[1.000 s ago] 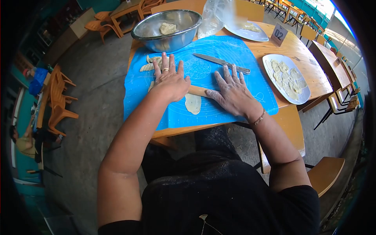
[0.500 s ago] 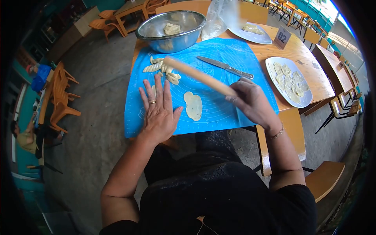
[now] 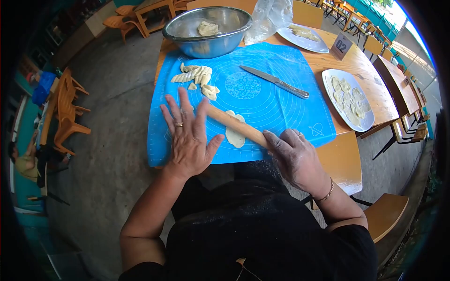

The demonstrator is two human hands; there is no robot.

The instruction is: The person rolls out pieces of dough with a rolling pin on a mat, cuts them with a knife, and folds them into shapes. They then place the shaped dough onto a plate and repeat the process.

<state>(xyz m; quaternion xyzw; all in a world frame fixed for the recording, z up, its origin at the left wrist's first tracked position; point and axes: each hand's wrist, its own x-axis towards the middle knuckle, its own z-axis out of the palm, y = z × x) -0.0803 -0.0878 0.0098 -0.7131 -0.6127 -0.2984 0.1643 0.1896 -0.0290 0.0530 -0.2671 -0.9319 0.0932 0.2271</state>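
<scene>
A wooden rolling pin (image 3: pixel 239 126) lies slantwise across a flattened piece of dough (image 3: pixel 235 136) on the blue mat (image 3: pixel 286 112). My right hand (image 3: pixel 296 161) is closed round the pin's right end. My left hand (image 3: pixel 187 136), fingers spread, is at the pin's left end; whether it touches the pin is unclear. Beyond my left hand lies a group of cut dough pieces (image 3: pixel 197 75). To their right, a knife (image 3: pixel 276 82) rests on the mat, its handle toward the right.
A metal bowl (image 3: pixel 208 47) with a dough lump (image 3: pixel 208 29) stands at the back, beside a plastic bag (image 3: pixel 269 21). White plates with flat dough, one at the back (image 3: pixel 307 43) and one at the right (image 3: pixel 331 75), flank a number card (image 3: pixel 341 45). A person (image 3: pixel 27 161) is far left.
The rolling pin has come down from above the mat onto the flattened dough, with my right hand lower and nearer me. My left hand's fingers have spread wider. The plastic bag has settled lower.
</scene>
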